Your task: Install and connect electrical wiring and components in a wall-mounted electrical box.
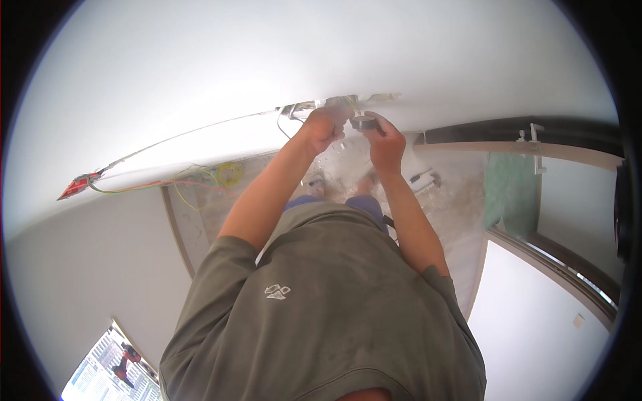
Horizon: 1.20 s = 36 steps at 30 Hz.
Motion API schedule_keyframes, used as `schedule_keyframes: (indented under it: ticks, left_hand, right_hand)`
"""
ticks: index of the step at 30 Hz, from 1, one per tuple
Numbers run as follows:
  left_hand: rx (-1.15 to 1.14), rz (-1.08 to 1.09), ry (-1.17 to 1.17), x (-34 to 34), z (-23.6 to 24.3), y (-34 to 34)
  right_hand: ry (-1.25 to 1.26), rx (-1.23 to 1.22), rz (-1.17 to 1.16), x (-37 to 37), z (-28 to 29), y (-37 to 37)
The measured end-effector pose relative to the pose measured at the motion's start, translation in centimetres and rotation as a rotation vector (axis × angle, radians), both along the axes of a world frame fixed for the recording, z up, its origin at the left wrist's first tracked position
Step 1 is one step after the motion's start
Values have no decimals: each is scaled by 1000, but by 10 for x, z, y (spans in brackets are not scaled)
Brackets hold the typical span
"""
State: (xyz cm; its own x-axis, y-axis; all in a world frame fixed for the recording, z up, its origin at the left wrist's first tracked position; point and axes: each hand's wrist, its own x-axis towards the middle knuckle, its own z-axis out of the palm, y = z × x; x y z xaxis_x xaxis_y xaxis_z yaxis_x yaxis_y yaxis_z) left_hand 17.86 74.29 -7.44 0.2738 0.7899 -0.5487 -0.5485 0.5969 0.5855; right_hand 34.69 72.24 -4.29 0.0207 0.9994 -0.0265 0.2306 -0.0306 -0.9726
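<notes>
Both arms raised to a rough opening [361, 99] in the white wall, at twelve o'clock of the view. Left hand [326, 127] curled into a loose fist around thin wires [286, 120] hanging from the opening, fingers together. Right hand [386, 144] at one o'clock of the left, thumb and fingers pinched on a small dark roll [363, 122], probably tape, touching the wires. Long chase [180, 137] cut in the wall toward nine o'clock, ending at a red box [75, 187], with yellow and green cable [200, 179] trailing loose. Judged midway: wires pulled out and gathered, wrapping seemingly in hand, opening and chase not yet closed. Dusty floor [455, 200] below, tools [424, 179] at four o'clock.
</notes>
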Motion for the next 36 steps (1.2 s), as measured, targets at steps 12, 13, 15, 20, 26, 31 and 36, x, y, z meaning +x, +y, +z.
schedule_keyframes:
  ticks: [12, 13, 15, 20, 26, 31, 36]
  left_hand:
    - [-69, 6, 52, -3, 13, -2]
    - [-43, -43, 35, -6, 6, 0]
    - [-16, -99, 19, -6, 4, 2]
    - [-9, -64, 174, -2, 4, -1]
    - [-82, -7, 156, -2, 14, -1]
    - [-112, -55, 230, -2, 15, 1]
    - [-95, -77, 206, -5, 10, 1]
  right_hand:
    - [827, -946, 201, -3, -54, 15]
    - [777, -1085, 323, -5, -58, 17]
    - [974, -1226, 509, -3, -65, 14]
    - [168, -820, 338, -2, -19, -6]
    - [-413, 494, 109, -13, 7, -12]
    - [-503, 737, 98, -3, -7, 1]
    - [-267, 308, -134, 0, -11, -5]
